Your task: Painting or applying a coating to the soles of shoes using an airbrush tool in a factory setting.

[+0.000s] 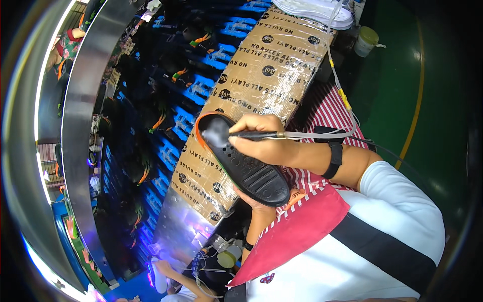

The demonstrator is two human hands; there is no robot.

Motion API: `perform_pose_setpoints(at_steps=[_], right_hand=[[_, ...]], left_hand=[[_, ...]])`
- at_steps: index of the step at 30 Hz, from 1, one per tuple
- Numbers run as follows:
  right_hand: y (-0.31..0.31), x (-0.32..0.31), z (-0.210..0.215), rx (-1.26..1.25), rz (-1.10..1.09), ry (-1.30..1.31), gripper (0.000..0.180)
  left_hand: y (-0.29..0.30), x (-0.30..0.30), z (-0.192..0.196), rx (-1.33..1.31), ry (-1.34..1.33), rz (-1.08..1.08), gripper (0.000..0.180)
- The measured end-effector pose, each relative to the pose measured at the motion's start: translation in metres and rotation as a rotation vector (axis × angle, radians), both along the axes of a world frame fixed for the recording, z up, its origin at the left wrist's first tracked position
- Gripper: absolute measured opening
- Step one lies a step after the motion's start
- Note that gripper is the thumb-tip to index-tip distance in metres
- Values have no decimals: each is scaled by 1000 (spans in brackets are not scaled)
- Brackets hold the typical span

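Observation:
A black shoe sole (250, 173) with an orange rim round its far end lies tilted in front of me. Grooves, small holes and raised ridges mark its upper face, and a shiny greyish patch covers the far end. My left hand (255, 202) supports it from beneath at the near end, with most of the fingers hidden. Pinched in my right hand (261, 138) is a black pen-like applicator (251, 135), its tip over the shiny patch; I cannot tell if it touches. A pale tube (312, 135) runs from its back end to the right.
A long cardboard-covered bench (271, 60) wrapped in clear film runs beside a dark conveyor with blue racks (201, 89) carrying shoe parts. White soles (322, 12) lie at its far end. A white tub (366, 40) stands beyond. Another person's arm (173, 274) works at lower left.

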State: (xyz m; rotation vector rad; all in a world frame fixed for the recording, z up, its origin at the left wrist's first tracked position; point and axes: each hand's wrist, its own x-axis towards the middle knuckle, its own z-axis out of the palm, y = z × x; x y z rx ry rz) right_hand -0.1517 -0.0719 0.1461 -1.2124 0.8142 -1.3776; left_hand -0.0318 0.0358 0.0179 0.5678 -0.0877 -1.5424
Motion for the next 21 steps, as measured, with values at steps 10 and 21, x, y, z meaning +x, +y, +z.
perform_pose_setpoints(at_steps=[10, 21], right_hand=[[-3, 7, -14, -269, -25, 221, 14], [-2, 1, -11, -498, -160, 489, 14]], left_hand=[[7, -5, 0, -39, -155, -69, 71], [2, -8, 8, 33, -136, -23, 75]])
